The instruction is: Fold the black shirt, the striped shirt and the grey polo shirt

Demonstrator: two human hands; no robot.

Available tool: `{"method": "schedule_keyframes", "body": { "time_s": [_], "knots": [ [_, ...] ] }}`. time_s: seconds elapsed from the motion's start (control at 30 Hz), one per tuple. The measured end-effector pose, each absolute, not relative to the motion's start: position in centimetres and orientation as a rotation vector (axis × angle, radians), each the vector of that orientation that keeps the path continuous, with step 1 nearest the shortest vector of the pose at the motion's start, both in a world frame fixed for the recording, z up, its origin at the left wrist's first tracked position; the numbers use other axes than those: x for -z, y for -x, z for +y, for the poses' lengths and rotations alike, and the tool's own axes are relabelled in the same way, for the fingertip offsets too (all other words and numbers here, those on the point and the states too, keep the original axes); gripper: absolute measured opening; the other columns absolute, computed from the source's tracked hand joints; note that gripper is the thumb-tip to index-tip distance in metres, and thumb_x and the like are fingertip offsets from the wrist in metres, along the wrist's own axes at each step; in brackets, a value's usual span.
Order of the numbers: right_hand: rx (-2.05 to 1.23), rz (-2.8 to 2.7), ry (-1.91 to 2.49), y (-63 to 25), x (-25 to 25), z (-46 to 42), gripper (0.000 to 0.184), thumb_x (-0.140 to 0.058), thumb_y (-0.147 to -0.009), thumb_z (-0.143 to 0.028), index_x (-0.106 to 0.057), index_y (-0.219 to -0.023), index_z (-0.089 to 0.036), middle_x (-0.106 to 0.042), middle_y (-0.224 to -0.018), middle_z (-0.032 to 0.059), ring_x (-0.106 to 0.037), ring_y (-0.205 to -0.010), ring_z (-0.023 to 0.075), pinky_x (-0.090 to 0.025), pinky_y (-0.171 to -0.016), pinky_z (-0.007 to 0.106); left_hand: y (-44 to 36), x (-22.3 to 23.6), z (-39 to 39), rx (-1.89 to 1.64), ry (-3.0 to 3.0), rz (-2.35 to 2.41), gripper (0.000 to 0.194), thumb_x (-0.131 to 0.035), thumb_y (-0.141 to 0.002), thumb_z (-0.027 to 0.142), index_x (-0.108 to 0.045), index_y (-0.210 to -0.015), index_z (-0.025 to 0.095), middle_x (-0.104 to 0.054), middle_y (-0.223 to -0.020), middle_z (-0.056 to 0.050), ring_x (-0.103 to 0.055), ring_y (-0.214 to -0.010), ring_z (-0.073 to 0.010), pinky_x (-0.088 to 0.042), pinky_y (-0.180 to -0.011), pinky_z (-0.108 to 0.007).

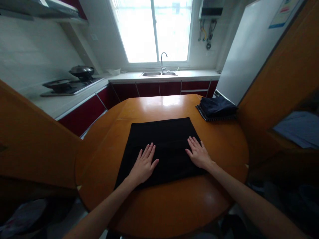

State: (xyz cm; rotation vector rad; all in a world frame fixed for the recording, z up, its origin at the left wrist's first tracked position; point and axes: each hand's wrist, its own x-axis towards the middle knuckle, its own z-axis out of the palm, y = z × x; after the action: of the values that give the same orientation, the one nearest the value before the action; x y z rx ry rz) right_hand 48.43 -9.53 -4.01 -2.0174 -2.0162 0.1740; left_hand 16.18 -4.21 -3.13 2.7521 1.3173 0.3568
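Two hands flat on blk cloth, fingers slightly apart, dk clothes pile far R on tbl, sink beyond

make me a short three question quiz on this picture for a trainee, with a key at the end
1. True or false: the left hand is clenched into a fist.

2. Multiple choice: where is the pile of dark folded cloth?
A. On the stove
B. On the wooden table, toward its far right side
C. In the sink

3. Short answer: what is the right hand resting on, palm down?

Key:
1. False; its fingers are stretched out.
2. B
3. The flat black cloth
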Motion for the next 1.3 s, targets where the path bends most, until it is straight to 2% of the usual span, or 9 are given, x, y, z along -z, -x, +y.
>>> {"method": "schedule_keyframes", "body": {
  "time_s": [0.2,0.4,0.5,0.57,0.67,0.83,0.97,1.1,1.3],
  "knots": [
    [-0.167,-1.945,2.060,-52.6,5.2,-11.3,0.059,-0.032,-0.102,-0.045,-0.035,-0.155,-0.019,-0.030,-0.162,0.0093,-0.021,-0.152,0.0264,-0.016,-0.121,0.056,-9.8,3.5,-3.6,-0.299,-2.592,1.499,0.063,-0.032,-0.104,0.051,-0.026,-0.158,0.019,-0.027,-0.163,-0.012,-0.025,-0.151,-0.0281,-0.019,-0.121,-0.054],
    [-0.001,-1.812,1.933,-54.5,4.8,-13.9,0.054,-0.027,-0.103,-0.037,-0.043,-0.150,-0.017,-0.040,-0.157,0.0138,-0.029,-0.149,0.0284,-0.025,-0.118,0.059,-6.9,1.7,-6.5,-0.469,-2.603,1.391,0.056,-0.028,-0.107,0.039,-0.020,-0.160,0.025,-0.031,-0.162,-0.007,-0.024,-0.151,-0.0227,-0.019,-0.123,-0.051],
    [0.096,-1.923,1.758,-53.0,3.5,-15.5,0.050,-0.033,-0.102,-0.034,-0.045,-0.149,-0.021,-0.039,-0.158,0.0103,-0.026,-0.150,0.0270,-0.020,-0.121,0.058,-6.9,0.6,-9.0,-0.400,-2.713,1.271,0.058,-0.035,-0.106,0.037,-0.019,-0.160,0.028,-0.029,-0.163,-0.006,-0.023,-0.151,-0.0232,-0.019,-0.123,-0.050],
    [0.061,-2.102,1.622,-51.4,2.8,-16.4,0.052,-0.040,-0.100,-0.033,-0.042,-0.152,-0.025,-0.036,-0.160,0.0066,-0.024,-0.151,0.0265,-0.018,-0.122,0.056,-7.1,0.2,-10.3,-0.300,-2.775,1.191,0.061,-0.042,-0.103,0.040,-0.020,-0.160,0.030,-0.029,-0.163,-0.006,-0.023,-0.151,-0.0258,-0.021,-0.123,-0.052],
    [-0.082,-2.332,1.490,-50.0,2.6,-17.4,0.060,-0.050,-0.098,-0.036,-0.034,-0.155,-0.032,-0.032,-0.162,0.0037,-0.025,-0.150,0.0264,-0.022,-0.122,0.055,-6.8,0.1,-11.0,-0.188,-2.807,1.126,0.069,-0.050,-0.100,0.046,-0.019,-0.159,0.032,-0.028,-0.163,-0.006,-0.022,-0.151,-0.0284,-0.024,-0.121,-0.053],
    [-0.179,-2.390,1.526,-51.9,3.4,-18.4,0.067,-0.055,-0.096,-0.042,-0.027,-0.157,-0.035,-0.030,-0.162,0.0033,-0.027,-0.149,0.0259,-0.025,-0.121,0.054,-4.3,0.2,-10.4,-0.138,-2.805,1.042,0.074,-0.054,-0.098,0.049,-0.015,-0.159,0.033,-0.029,-0.162,-0.005,-0.024,-0.151,-0.0269,-0.027,-0.121,-0.051],
    [-0.153,-2.413,1.500,-54.5,4.1,-18.7,0.065,-0.055,-0.097,-0.036,-0.029,-0.156,-0.035,-0.034,-0.160,0.0025,-0.032,-0.147,0.0246,-0.028,-0.121,0.052,-2.4,0.4,-9.9,-0.177,-2.798,1.023,0.068,-0.055,-0.099,0.041,-0.022,-0.158,0.034,-0.033,-0.160,-0.005,-0.031,-0.148,-0.0265,-0.030,-0.120,-0.051],
    [-0.067,-2.433,1.435,-56.1,4.6,-19.0,0.062,-0.052,-0.096,-0.021,-0.035,-0.154,-0.032,-0.040,-0.157,0.0032,-0.041,-0.143,0.0234,-0.034,-0.119,0.048,-1.6,0.5,-10.0,-0.231,-2.849,0.975,0.064,-0.056,-0.099,0.032,-0.029,-0.157,0.031,-0.040,-0.157,-0.006,-0.040,-0.144,-0.0261,-0.037,-0.117,-0.049],
    [0.063,-2.464,1.383,-56.8,4.7,-19.5,0.071,-0.036,-0.091,-0.001,-0.034,-0.155,-0.033,-0.039,-0.157,0.0001,-0.042,-0.142,0.0189,-0.036,-0.119,0.044,-2.1,0.4,-10.8,-0.327,-2.898,0.889,0.063,-0.037,-0.099,0.008,-0.028,-0.157,0.031,-0.043,-0.155,-0.003,-0.042,-0.142,-0.0207,-0.039,-0.117,-0.045]
  ]
}}
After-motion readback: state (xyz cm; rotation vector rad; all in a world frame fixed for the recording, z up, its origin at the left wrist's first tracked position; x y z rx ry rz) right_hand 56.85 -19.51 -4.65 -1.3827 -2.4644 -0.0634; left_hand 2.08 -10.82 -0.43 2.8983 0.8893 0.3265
